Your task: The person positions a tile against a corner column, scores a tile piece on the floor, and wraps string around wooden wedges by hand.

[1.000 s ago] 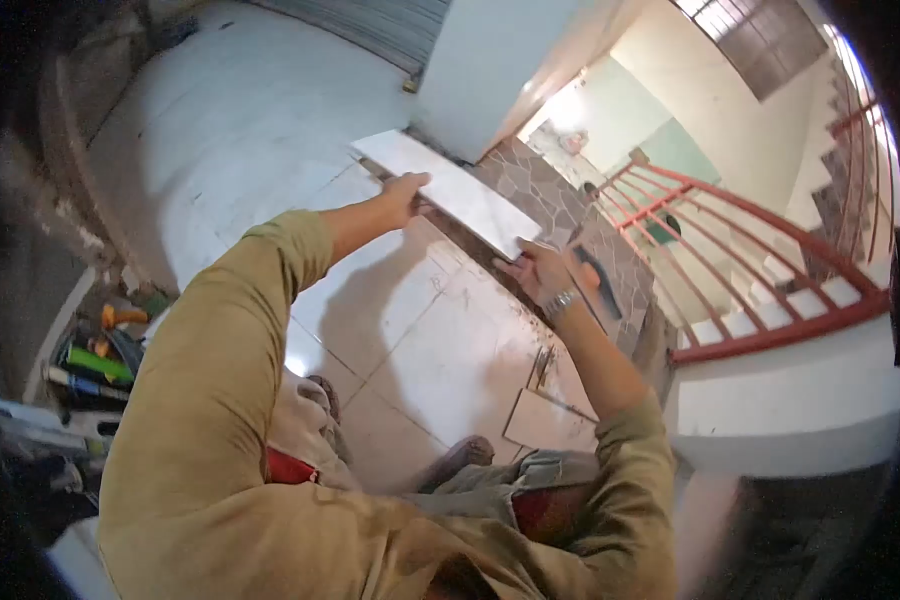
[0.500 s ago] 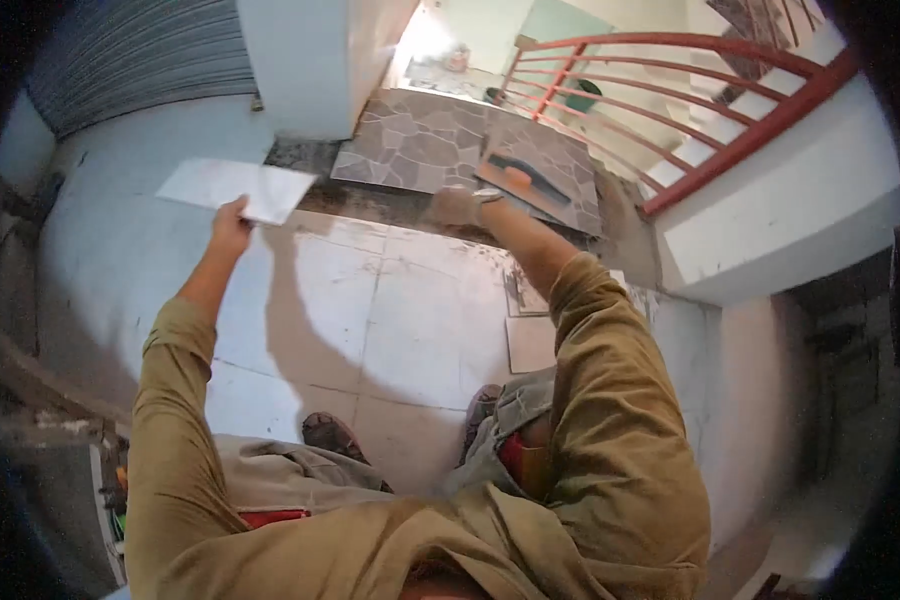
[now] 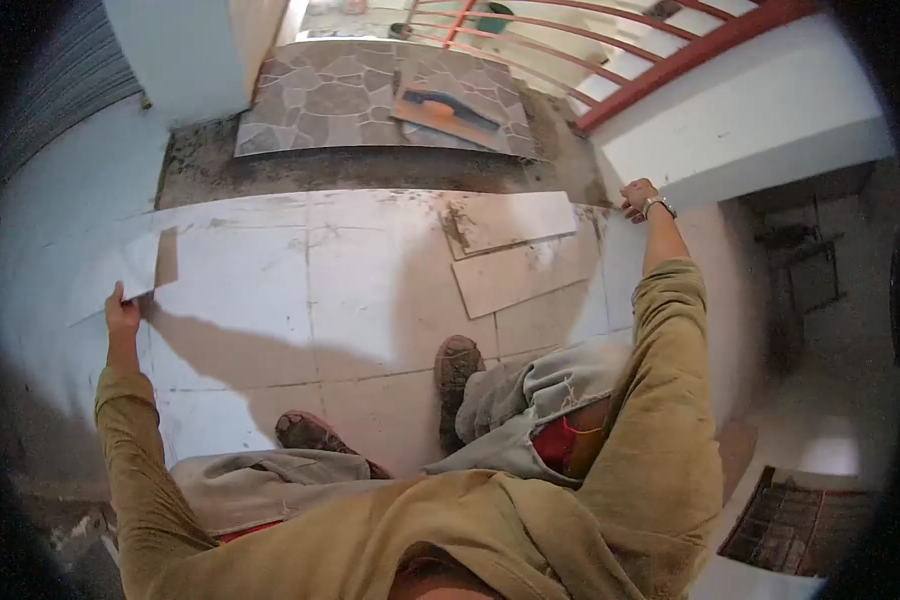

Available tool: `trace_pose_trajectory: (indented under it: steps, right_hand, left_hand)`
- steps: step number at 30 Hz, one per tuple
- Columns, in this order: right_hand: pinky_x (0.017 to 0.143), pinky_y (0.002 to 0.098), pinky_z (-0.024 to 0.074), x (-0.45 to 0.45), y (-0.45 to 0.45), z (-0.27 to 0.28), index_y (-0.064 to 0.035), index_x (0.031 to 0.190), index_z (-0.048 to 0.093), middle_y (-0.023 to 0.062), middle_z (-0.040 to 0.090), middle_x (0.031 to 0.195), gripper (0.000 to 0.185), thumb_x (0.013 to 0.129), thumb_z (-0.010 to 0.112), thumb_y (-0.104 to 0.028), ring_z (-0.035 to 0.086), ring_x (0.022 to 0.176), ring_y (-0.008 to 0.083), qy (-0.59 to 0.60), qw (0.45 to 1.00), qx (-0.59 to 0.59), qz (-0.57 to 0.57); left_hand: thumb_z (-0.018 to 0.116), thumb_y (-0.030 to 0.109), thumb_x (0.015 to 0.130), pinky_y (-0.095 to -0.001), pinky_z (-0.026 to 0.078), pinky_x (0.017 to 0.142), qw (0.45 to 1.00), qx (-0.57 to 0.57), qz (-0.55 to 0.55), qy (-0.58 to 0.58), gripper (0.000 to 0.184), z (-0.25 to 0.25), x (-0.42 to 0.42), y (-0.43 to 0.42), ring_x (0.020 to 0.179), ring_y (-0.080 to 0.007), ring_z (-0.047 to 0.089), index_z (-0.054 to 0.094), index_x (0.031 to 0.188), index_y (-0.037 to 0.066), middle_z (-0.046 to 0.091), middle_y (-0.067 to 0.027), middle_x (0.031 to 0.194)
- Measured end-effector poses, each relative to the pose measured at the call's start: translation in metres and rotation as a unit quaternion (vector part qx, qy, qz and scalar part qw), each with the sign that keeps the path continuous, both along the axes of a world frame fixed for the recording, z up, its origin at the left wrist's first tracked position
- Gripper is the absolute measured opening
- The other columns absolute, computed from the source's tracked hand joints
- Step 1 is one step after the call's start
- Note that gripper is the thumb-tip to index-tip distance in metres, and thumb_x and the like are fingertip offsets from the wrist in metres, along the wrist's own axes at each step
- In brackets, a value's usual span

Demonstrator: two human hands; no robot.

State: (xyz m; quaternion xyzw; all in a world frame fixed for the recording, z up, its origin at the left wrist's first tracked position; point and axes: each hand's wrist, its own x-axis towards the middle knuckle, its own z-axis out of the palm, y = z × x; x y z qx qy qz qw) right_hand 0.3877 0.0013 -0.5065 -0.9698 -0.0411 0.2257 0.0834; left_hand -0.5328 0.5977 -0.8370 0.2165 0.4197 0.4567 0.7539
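Observation:
My left hand (image 3: 122, 308) grips the near edge of a white tile (image 3: 120, 268), holding it tilted over the pale tiled floor at the left. A brownish edge shows on the tile's right side. My right hand (image 3: 638, 198), with a watch on its wrist, is held out at the right near the low white wall (image 3: 740, 125). Its fingers are curled in and nothing shows in them. Between my hands, two cut tile pieces lie on the floor: a dirt-marked white piece (image 3: 515, 220) and a plain beige piece (image 3: 520, 278) in front of it.
A plastering float (image 3: 450, 115) with an orange and black handle lies on stone-patterned tiles (image 3: 320, 100). A dark, rough strip (image 3: 270, 178) runs before them. A red railing (image 3: 700, 60) tops the wall. A pillar (image 3: 185, 60) and shutter (image 3: 60, 90) stand left.
My left hand has drawn the white tile lower and farther left. My right hand has swung right, away from the float toward the low wall. The view has shifted right and down.

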Motion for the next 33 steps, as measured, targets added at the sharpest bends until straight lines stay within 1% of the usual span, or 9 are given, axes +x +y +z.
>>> trace_pose_trajectory:
  steps: [4, 10, 13, 20, 22, 24, 26, 30, 33]
  right_hand:
    - [0.048, 0.0373, 0.0519, -0.008, -0.046, 0.015, 0.0003, 0.112, 0.059, 0.0147, 0.067, 0.095, 0.032, 0.094, 0.054, -0.026, 0.065, 0.063, 0.0237, -0.012, 0.999, 0.015, -0.036]
    - [0.054, 0.0393, 0.0556, 0.017, -0.084, 0.006, -0.0027, 0.117, 0.055, 0.0146, 0.066, 0.099, 0.04, 0.094, 0.052, -0.035, 0.065, 0.066, 0.0244, 0.007, 0.997, 0.014, -0.074]
    - [0.054, 0.039, 0.0558, 0.005, -0.074, 0.015, -0.001, 0.116, 0.055, 0.0148, 0.066, 0.097, 0.041, 0.094, 0.053, -0.035, 0.065, 0.067, 0.0242, 0.026, 0.997, 0.029, -0.066]
    - [0.053, 0.0396, 0.056, -0.008, -0.035, 0.013, -0.0041, 0.111, 0.059, 0.0142, 0.066, 0.091, 0.033, 0.093, 0.056, -0.031, 0.065, 0.064, 0.0238, 0.012, 0.999, 0.023, -0.02]
    - [0.053, 0.0395, 0.056, -0.003, -0.031, 0.01, -0.0046, 0.11, 0.059, 0.0141, 0.066, 0.089, 0.031, 0.093, 0.056, -0.03, 0.065, 0.064, 0.024, 0.012, 0.999, 0.035, -0.013]
    - [0.052, 0.0396, 0.0561, 0.006, -0.03, 0.003, -0.0042, 0.111, 0.059, 0.0145, 0.066, 0.089, 0.031, 0.093, 0.056, -0.03, 0.066, 0.064, 0.0249, 0.033, 0.999, 0.029, -0.032]
    - [0.052, 0.04, 0.0562, 0.013, -0.025, -0.002, -0.004, 0.111, 0.058, 0.0149, 0.066, 0.09, 0.032, 0.093, 0.057, -0.03, 0.066, 0.064, 0.0257, 0.041, 0.998, 0.03, -0.026]
    - [0.053, 0.0413, 0.0567, 0.013, -0.029, -0.007, -0.0039, 0.114, 0.057, 0.0158, 0.067, 0.092, 0.033, 0.093, 0.057, -0.029, 0.066, 0.064, 0.0266, 0.033, 0.999, 0.037, -0.015]
    - [0.051, 0.0411, 0.0554, 0.006, -0.024, -0.003, -0.0052, 0.113, 0.058, 0.015, 0.066, 0.09, 0.031, 0.092, 0.058, -0.029, 0.066, 0.062, 0.0259, 0.029, 0.999, 0.035, -0.004]
  left_hand:
    - [0.061, 0.01, 0.092, -0.031, 0.059, 0.073, 0.999, -0.024, 0.022, 0.039, 0.013, -0.018, -0.006, 0.012, 0.087, -0.0216, 0.067, 0.062, 0.099, -0.001, 0.067, -0.0097, 0.101]
    - [0.061, 0.015, 0.093, -0.0357, 0.056, 0.085, 0.983, 0.092, -0.085, 0.136, 0.019, -0.004, 0.008, -0.005, 0.096, -0.0225, 0.065, 0.062, 0.102, -0.001, 0.067, -0.0105, 0.103]
    - [0.06, 0.017, 0.094, -0.0374, 0.054, 0.088, 0.996, -0.065, 0.038, 0.048, 0.021, 0.012, 0.027, -0.013, 0.099, -0.0232, 0.063, 0.061, 0.104, -0.002, 0.067, -0.0107, 0.103]
    - [0.061, 0.018, 0.094, -0.0346, 0.052, 0.088, 0.986, 0.068, -0.063, 0.138, 0.021, -0.032, -0.007, -0.023, 0.098, -0.0216, 0.063, 0.062, 0.102, -0.001, 0.066, -0.0101, 0.102]
    - [0.06, 0.015, 0.094, -0.0347, 0.05, 0.086, 0.997, -0.067, 0.012, 0.031, 0.021, 0.0, 0.007, -0.038, 0.097, -0.0223, 0.063, 0.06, 0.104, -0.004, 0.065, -0.012, 0.102]
    - [0.059, 0.015, 0.094, -0.0354, 0.051, 0.084, 0.931, 0.183, -0.115, 0.293, 0.017, -0.02, -0.011, -0.035, 0.094, -0.024, 0.063, 0.061, 0.101, -0.001, 0.065, -0.0107, 0.101]
    - [0.059, 0.016, 0.094, -0.0362, 0.051, 0.083, 0.897, 0.224, -0.131, 0.359, 0.018, -0.025, -0.03, -0.037, 0.093, -0.0255, 0.063, 0.06, 0.101, -0.001, 0.065, -0.0108, 0.1]
    - [0.059, 0.021, 0.093, -0.0382, 0.05, 0.083, 0.993, -0.075, 0.036, 0.083, 0.026, -0.019, -0.007, -0.038, 0.093, -0.0283, 0.061, 0.058, 0.104, -0.003, 0.063, -0.0139, 0.098]
    - [0.059, 0.023, 0.092, -0.0404, 0.052, 0.081, 0.864, 0.246, -0.081, 0.432, 0.027, -0.015, -0.025, -0.044, 0.092, -0.0313, 0.062, 0.059, 0.107, 0.0, 0.063, -0.0148, 0.096]
